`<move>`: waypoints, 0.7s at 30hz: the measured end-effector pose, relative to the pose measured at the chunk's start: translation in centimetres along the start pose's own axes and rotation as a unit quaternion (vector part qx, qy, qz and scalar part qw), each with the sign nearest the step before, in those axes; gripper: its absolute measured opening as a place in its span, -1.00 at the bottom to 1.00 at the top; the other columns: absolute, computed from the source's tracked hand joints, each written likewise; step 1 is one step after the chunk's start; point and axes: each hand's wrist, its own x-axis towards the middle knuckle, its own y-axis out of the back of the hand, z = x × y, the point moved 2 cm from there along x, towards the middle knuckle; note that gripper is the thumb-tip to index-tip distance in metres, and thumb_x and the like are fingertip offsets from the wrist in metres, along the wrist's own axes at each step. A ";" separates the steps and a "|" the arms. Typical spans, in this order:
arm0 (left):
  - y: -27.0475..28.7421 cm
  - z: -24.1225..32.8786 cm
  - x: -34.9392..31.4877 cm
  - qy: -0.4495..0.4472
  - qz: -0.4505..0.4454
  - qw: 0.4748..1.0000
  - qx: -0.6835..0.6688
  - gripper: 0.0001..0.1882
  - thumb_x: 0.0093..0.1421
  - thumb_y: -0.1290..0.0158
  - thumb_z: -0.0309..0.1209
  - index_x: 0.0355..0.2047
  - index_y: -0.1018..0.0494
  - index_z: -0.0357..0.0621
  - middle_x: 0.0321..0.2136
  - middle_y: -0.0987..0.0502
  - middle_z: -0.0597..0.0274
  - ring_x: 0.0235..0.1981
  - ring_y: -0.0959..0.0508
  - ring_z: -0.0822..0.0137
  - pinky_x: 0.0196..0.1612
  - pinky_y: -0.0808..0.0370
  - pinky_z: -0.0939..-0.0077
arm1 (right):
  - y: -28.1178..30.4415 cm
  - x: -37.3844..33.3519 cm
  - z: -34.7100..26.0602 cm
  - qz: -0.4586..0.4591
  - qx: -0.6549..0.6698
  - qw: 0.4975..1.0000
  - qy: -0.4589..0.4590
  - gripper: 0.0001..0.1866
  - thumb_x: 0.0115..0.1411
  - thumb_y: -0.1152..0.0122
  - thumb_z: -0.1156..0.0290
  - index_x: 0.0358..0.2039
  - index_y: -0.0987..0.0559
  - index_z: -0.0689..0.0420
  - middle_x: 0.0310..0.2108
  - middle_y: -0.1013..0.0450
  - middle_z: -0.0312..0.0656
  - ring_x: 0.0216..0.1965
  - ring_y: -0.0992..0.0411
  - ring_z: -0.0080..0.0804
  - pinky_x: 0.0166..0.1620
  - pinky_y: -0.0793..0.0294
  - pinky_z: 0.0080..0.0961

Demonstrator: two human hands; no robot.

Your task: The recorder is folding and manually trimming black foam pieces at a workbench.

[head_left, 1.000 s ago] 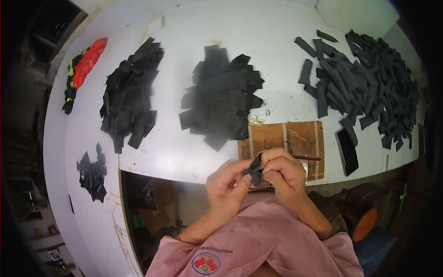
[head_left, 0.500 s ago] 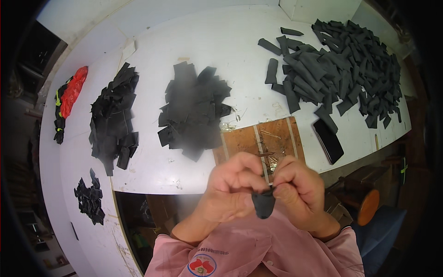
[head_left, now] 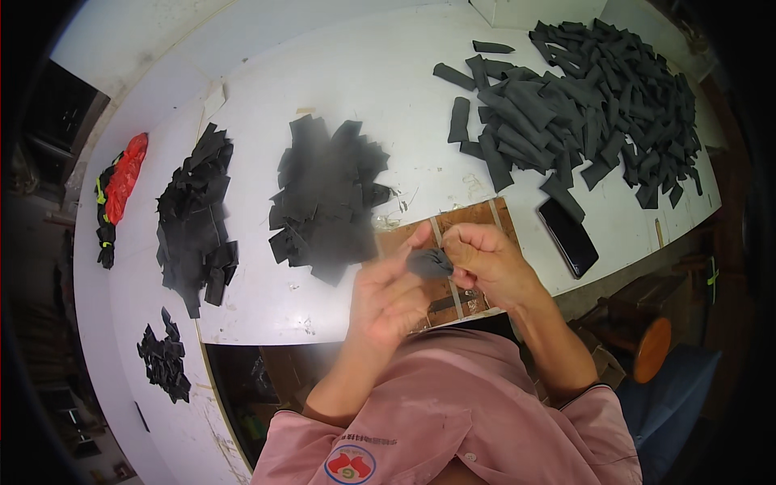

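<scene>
Over the front edge of the white table, my two hands meet at a small dark grey fabric piece (head_left: 428, 263), bunched up and rounded. My right hand (head_left: 495, 265) pinches its right end with curled fingers. On the other side, my left hand (head_left: 390, 297) grips the piece between thumb and fingers, the index finger pointing up behind it. Part of the fabric is hidden by the fingers. Beneath the hands lies a brown wooden board (head_left: 485, 217) with pale strips across it.
Tube-shaped dark grey fabric pieces (head_left: 558, 121) heap at the far right, one overlapping a black phone (head_left: 567, 238). Flat black pieces form piles at the middle (head_left: 323, 194), left (head_left: 194, 218) and near left (head_left: 164, 360). A red bundle (head_left: 125, 182) lies far left; a round wooden stool (head_left: 651, 349) stands right.
Both hands have moved up and away from my body, over the board, with the fabric piece. The piece has turned from hanging down to lying sideways. The view has shifted slightly.
</scene>
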 end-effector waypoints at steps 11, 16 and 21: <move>1.1 0.8 -0.1 -0.122 -0.046 0.947 0.294 -0.61 0.15 0.19 -0.56 0.02 -0.15 -0.24 -0.76 -0.25 0.37 -0.90 -0.06 0.65 -0.84 -0.04 0.73 | 1.1 1.0 1.2 -0.066 -0.109 0.991 0.048 -0.79 0.17 0.03 0.33 -0.55 -0.37 0.15 -0.62 -0.18 -0.46 -0.63 -0.11 -0.76 -0.56 -0.13 -0.81; -1.2 -0.2 -0.9 0.024 -0.165 0.986 -0.021 -0.61 0.17 0.30 -0.59 0.05 -0.13 -0.29 -0.72 -0.28 0.37 -0.89 -0.07 0.65 -0.84 -0.06 0.77 | -0.9 1.4 -1.5 -0.077 -0.095 0.988 0.097 -0.79 0.13 0.00 0.36 -0.61 -0.36 0.13 -0.71 -0.18 -0.47 -0.67 -0.10 -0.77 -0.61 -0.05 -0.78; 2.9 -0.4 -0.4 -0.119 -0.016 0.939 0.322 -0.62 0.13 0.16 -0.53 0.00 -0.18 -0.28 -0.49 -0.38 0.23 -0.85 -0.13 0.66 -0.81 -0.08 0.79 | 2.1 1.3 3.1 -0.066 -0.043 0.997 0.009 -0.77 0.13 0.00 0.32 -0.62 -0.38 0.13 -0.70 -0.21 -0.46 -0.66 -0.12 -0.77 -0.60 -0.06 -0.79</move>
